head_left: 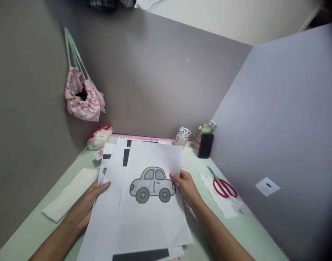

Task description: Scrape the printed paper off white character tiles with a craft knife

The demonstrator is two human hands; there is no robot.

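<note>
Between my two hands is a loose stack of printed paper sheets (149, 224), raised over the pale green table. The top sheet carries a grey drawing of a car (152, 185). Other sheets stick out to the left and at the bottom, showing black printed blocks. My left hand (93, 197) grips the stack's left edge, thumb on top and fingers underneath. On the right edge my right hand (186, 186) is closed in the same way, its thumb beside the car's front. The fingers under the paper are mostly hidden.
Red-handled scissors (224, 186) lie on paper scraps (222, 206) at the right. Behind them a phone (205, 145) leans near a jar (197, 139) and a pen cup (182, 137). A tissue pack (99, 137) and folded white paper (70, 194) are at left. A cloth bag (84, 98) hangs on the partition.
</note>
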